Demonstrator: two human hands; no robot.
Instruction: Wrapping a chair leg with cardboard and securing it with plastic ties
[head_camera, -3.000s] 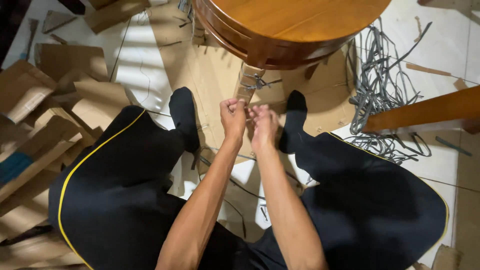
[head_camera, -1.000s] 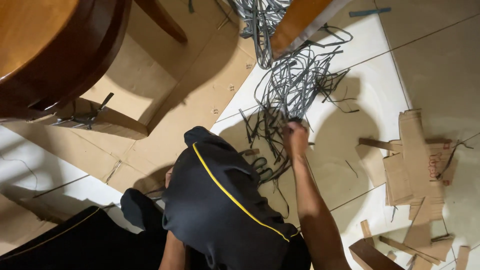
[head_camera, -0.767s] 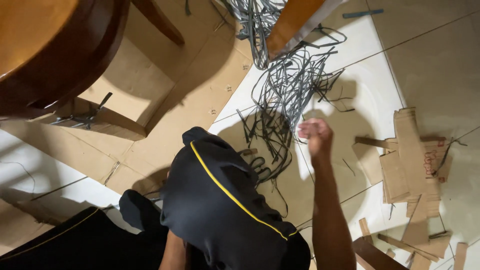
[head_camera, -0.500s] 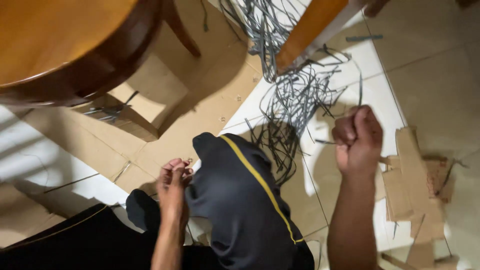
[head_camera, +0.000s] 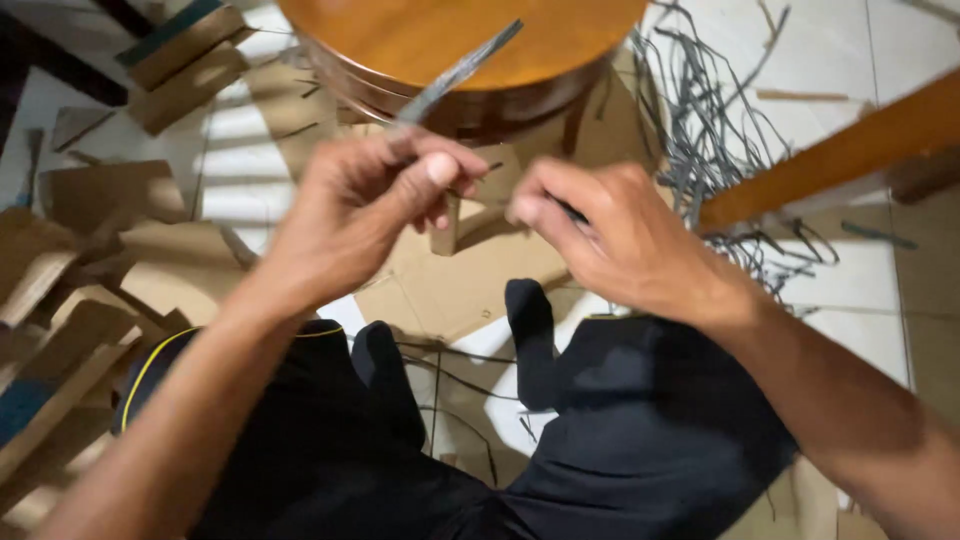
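Up close, I see left hand (head_camera: 365, 205) pinching thin flat grey strip (head_camera: 460, 72), strip slanting up across round wooden tabletop (head_camera: 470, 35). Right hand (head_camera: 610, 235) curled shut just beside; what its grip holds, I cannot tell. Grey strip pile (head_camera: 700, 130) on floor beyond.

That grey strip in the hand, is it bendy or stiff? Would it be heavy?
Probably springy rather than floppy: the grey strip pinched in the left hand sticks up straight without drooping. It looks thin and narrow, so likely very light. The loose strips piled on the floor curve and tangle, which suggests it bends easily when pushed. The right hand hides its other end.
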